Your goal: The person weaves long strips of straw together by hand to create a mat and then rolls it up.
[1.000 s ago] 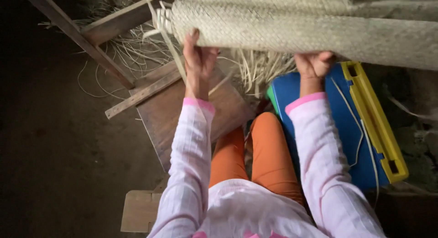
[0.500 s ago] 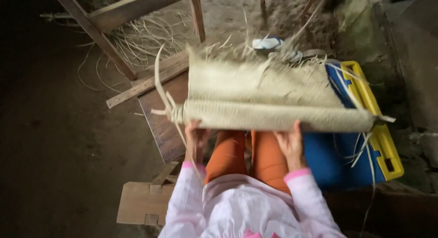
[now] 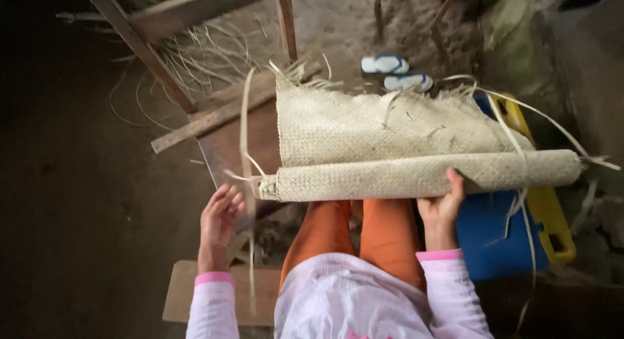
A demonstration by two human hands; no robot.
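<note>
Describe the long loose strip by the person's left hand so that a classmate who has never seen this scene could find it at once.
Start at the rolled woven mat across the person's lap. At its left end, beside the open left hand, a single pale strip runs up and down. Unlike the short frayed ends nearby, it is long, thin and stands alone.

Dim dirt floor (image 3: 78,202), slanted wooden frame (image 3: 188,14), 2 blue-and-white sandals (image 3: 396,72), blue and yellow crate (image 3: 513,235)

Likely rustic weaving workspace: dirt floor (image 3: 403,20), loose straw (image 3: 195,59), wooden frame (image 3: 195,14).
</note>
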